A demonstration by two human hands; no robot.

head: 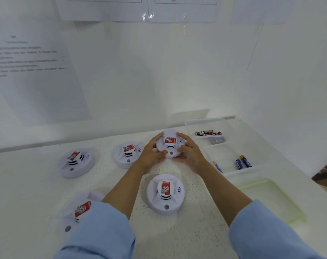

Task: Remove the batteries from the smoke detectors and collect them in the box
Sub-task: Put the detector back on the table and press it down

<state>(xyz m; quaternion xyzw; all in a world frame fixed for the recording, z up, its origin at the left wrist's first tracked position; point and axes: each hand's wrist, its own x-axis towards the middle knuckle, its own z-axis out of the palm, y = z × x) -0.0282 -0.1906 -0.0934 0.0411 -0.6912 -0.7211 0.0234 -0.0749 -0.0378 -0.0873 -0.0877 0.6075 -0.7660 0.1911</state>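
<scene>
Grip is taken on the far smoke detector (170, 144), the left hand (151, 156) and right hand (190, 156) curled round its rim, at the back of the counter (196, 230) just left of the box (239, 172). Base and cover are best twisted apart with the disc kept level. No long axis is offered by the round body; its labelled face is turned upward, tilted slightly toward the person

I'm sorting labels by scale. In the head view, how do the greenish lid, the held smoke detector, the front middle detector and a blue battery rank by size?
1. greenish lid
2. front middle detector and held detector: unranked; the front one looks bigger, but it is nearer the camera.
3. blue battery
</scene>
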